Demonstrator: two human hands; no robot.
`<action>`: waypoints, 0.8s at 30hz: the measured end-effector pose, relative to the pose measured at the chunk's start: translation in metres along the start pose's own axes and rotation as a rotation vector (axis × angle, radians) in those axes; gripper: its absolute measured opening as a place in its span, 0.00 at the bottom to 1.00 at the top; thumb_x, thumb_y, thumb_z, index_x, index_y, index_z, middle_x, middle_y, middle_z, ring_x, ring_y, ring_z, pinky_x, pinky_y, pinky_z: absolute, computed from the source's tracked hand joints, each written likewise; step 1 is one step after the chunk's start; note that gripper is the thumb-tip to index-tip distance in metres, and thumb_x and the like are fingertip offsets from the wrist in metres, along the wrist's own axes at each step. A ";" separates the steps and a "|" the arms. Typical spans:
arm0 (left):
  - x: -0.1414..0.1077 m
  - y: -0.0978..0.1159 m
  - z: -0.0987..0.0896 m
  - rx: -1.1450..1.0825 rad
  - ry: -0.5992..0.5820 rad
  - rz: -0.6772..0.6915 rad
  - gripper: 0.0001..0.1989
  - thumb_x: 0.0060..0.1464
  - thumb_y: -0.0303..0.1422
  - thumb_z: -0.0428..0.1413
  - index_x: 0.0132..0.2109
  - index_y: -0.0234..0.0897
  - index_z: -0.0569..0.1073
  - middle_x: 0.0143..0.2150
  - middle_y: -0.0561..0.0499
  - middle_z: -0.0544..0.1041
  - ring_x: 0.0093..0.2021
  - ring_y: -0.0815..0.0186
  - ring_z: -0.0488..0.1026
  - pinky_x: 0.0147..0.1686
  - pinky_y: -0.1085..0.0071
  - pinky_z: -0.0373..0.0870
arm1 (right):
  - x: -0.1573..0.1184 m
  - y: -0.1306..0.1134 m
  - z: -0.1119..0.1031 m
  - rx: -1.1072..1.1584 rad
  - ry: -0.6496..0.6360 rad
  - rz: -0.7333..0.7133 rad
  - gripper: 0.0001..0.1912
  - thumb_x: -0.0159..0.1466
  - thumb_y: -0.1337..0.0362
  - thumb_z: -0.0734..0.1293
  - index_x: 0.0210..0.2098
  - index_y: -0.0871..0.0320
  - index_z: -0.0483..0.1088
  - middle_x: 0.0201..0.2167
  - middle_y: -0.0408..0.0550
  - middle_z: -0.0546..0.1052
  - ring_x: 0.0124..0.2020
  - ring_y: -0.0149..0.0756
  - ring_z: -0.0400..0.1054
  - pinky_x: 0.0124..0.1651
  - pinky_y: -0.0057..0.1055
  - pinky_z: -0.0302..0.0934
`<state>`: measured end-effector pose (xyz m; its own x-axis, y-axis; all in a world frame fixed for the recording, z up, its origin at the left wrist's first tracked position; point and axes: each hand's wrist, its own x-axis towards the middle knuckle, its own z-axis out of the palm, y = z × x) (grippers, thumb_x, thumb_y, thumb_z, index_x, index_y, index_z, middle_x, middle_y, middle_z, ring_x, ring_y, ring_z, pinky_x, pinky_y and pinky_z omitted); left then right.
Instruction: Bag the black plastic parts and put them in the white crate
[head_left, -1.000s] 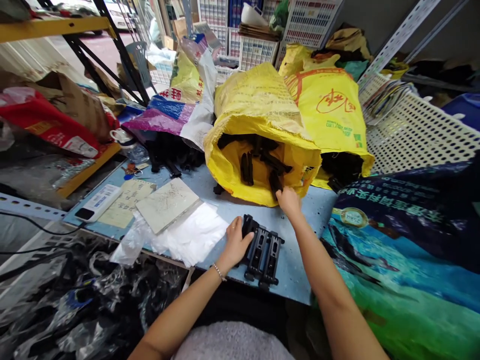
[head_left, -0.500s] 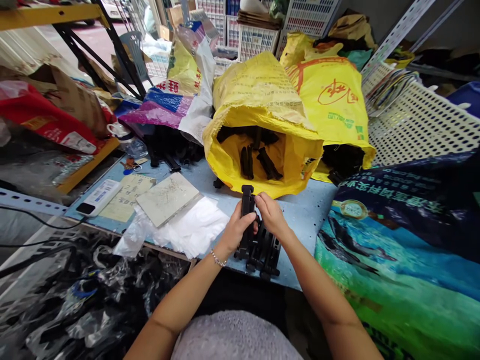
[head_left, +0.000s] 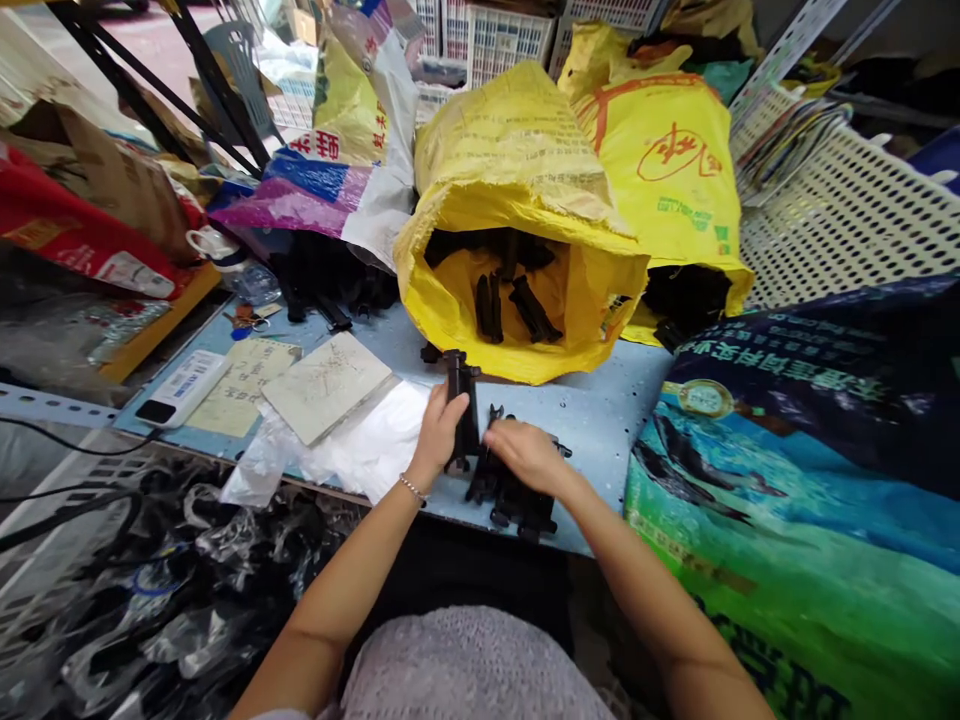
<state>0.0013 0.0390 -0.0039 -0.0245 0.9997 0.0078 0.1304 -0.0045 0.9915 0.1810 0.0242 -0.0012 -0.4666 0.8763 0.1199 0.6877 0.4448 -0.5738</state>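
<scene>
My left hand is wrapped round a black plastic part, which it holds upright over the blue table. Just to the right, the bent fingers of my right hand are closed at the top of another black part; its fingertips are partly hidden. Under and beside my right hand lie several more black parts at the table's near edge. Behind both hands a yellow sack lies with its mouth open toward me, with black parts inside.
On the blue table at left are a grey tile, white plastic, a handwritten note and a white device. A blue-green sack stands at right. Bagged black items fill the lower left.
My left hand has moved left with its black part, apart from my right hand. The right hand has come down onto the parts on the table. The view has shifted slightly.
</scene>
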 end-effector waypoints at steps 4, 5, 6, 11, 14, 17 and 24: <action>-0.019 -0.034 0.001 0.541 -0.070 -0.078 0.24 0.64 0.38 0.45 0.64 0.36 0.64 0.49 0.40 0.77 0.48 0.54 0.75 0.49 0.60 0.68 | 0.079 0.063 -0.040 -0.143 0.298 0.437 0.15 0.71 0.60 0.55 0.47 0.60 0.69 0.48 0.59 0.73 0.51 0.46 0.65 0.51 0.37 0.57; -0.027 -0.041 0.004 0.641 -0.091 -0.100 0.25 0.65 0.38 0.44 0.65 0.36 0.63 0.47 0.40 0.78 0.45 0.54 0.76 0.46 0.60 0.70 | 0.098 0.077 -0.049 -0.156 0.348 0.546 0.16 0.70 0.61 0.57 0.52 0.62 0.66 0.54 0.64 0.70 0.56 0.50 0.62 0.54 0.41 0.55; -0.034 -0.046 0.007 0.718 -0.103 -0.092 0.25 0.65 0.38 0.44 0.65 0.36 0.63 0.47 0.39 0.78 0.44 0.54 0.76 0.44 0.61 0.70 | 0.113 0.088 -0.057 -0.159 0.371 0.605 0.19 0.69 0.61 0.59 0.56 0.65 0.64 0.58 0.69 0.66 0.59 0.54 0.59 0.56 0.44 0.53; -0.042 -0.047 0.011 0.646 -0.069 0.130 0.20 0.63 0.41 0.49 0.57 0.38 0.72 0.49 0.41 0.73 0.51 0.55 0.71 0.53 0.59 0.68 | 0.131 0.104 -0.066 -0.009 0.335 0.668 0.25 0.68 0.51 0.59 0.47 0.68 0.69 0.46 0.73 0.75 0.51 0.56 0.69 0.50 0.44 0.59; -0.018 -0.030 0.013 0.193 -0.096 0.098 0.22 0.62 0.44 0.51 0.58 0.39 0.71 0.52 0.42 0.72 0.53 0.58 0.69 0.56 0.57 0.66 | 0.095 0.080 -0.046 0.204 0.301 0.636 0.33 0.70 0.44 0.46 0.43 0.62 0.71 0.37 0.61 0.79 0.38 0.45 0.74 0.39 0.35 0.64; 0.006 -0.007 0.024 -0.427 -0.177 -0.079 0.27 0.60 0.51 0.51 0.61 0.42 0.65 0.53 0.43 0.72 0.49 0.60 0.73 0.50 0.58 0.71 | 0.042 0.039 -0.019 0.862 0.194 0.530 0.36 0.67 0.39 0.45 0.45 0.59 0.71 0.32 0.54 0.79 0.29 0.40 0.73 0.31 0.33 0.63; -0.007 0.026 0.026 -0.280 -0.078 0.052 0.25 0.58 0.39 0.58 0.61 0.43 0.64 0.59 0.46 0.70 0.60 0.57 0.66 0.63 0.57 0.58 | 0.000 -0.021 -0.033 0.284 0.318 0.288 0.23 0.69 0.45 0.53 0.36 0.55 0.68 0.34 0.50 0.73 0.38 0.41 0.66 0.42 0.36 0.59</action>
<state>0.0311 0.0328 0.0187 0.0529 0.9968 0.0607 -0.1497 -0.0522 0.9874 0.1848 0.0205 0.0376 -0.0578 0.9884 0.1401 0.5646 0.1481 -0.8119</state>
